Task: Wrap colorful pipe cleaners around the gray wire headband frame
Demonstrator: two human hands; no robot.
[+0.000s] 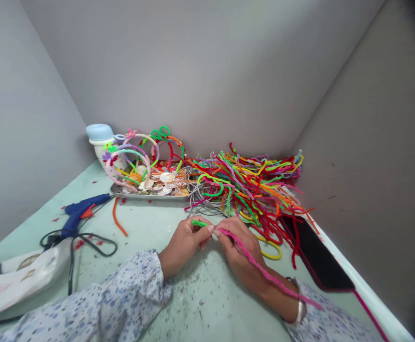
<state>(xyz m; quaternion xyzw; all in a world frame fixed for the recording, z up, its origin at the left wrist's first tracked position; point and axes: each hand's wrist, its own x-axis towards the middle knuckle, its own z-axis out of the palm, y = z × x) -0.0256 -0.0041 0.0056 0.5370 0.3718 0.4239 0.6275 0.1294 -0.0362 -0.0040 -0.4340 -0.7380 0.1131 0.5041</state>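
Over the middle of the table my two hands meet at the fingertips. My left hand (184, 244) is closed in a pinch around a short green fuzzy piece, a green pipe cleaner (198, 223), whose end pokes up above the fingers. Thumb and fingers of my right hand (241, 254) are pinched on a long pink pipe cleaner (260, 268), which trails back over the wrist and sleeve. Whether the green and pink pieces are joined is hidden by the fingertips. A loose yellow loop (272, 251) lies just beyond my right hand.
A heap of coloured pipe cleaners (250, 178) lies behind my hands. Left of it, a metal tray (150, 195) holds shells and decorated headbands (136, 154), beside a white bottle (100, 137). A blue glue gun (74, 218) with its cord lies left; a black phone (319, 259) lies right.
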